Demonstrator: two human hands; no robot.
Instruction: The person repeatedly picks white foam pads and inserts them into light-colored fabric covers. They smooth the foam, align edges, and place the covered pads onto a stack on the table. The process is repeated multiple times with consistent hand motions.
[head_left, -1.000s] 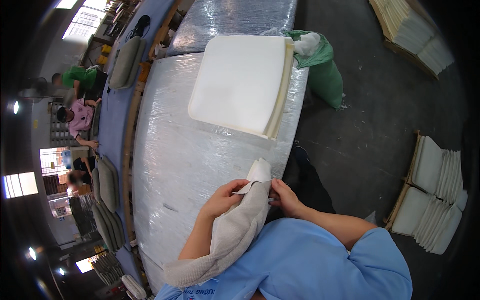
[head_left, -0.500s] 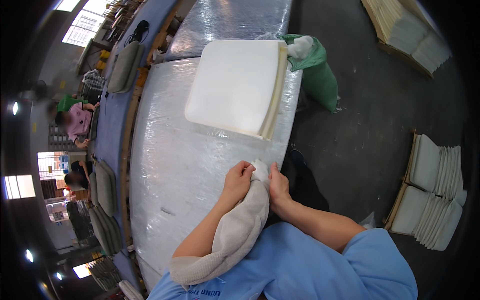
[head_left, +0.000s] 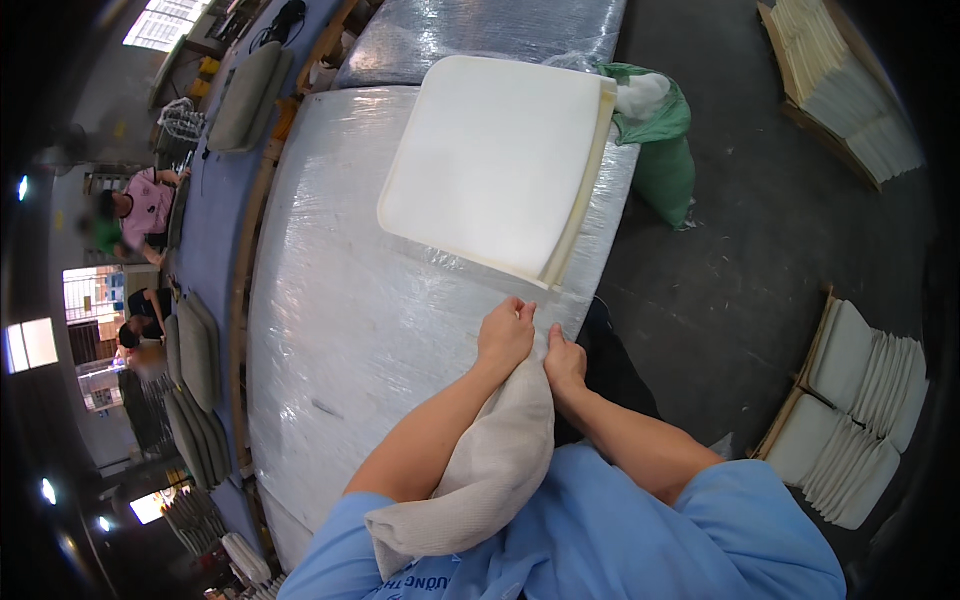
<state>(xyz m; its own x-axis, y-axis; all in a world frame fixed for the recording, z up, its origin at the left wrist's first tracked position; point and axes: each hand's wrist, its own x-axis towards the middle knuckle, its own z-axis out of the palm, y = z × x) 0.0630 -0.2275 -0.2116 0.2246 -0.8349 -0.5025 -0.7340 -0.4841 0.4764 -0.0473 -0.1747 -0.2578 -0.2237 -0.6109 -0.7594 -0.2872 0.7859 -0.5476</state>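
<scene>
A beige woven fabric cover [head_left: 500,465] hangs bunched and bulging between my forearms, against my blue shirt. My left hand [head_left: 507,335] is closed on its far end, with thumb and fingertips pinched together. Close beside it on the right, my right hand [head_left: 565,362] grips the same end, thumb pointing up. A little white shows in the narrow gap between the hands; what is inside the cover is hidden. Just beyond my hands, white foam cushion pads [head_left: 490,160] lie stacked on the plastic-wrapped table [head_left: 330,330].
A green sack [head_left: 660,165] of white fluffy stuffing hangs at the table's right edge. Stacks of pale pads [head_left: 850,400] stand on the floor at right. Along the left, a blue-topped bench [head_left: 225,215] holds grey-green cushions [head_left: 247,95]; people [head_left: 147,210] work behind it.
Both hands have shifted slightly up and right. The white stuffing that showed between them is now mostly covered. The fabric's near end has come off my left forearm toward my chest.
</scene>
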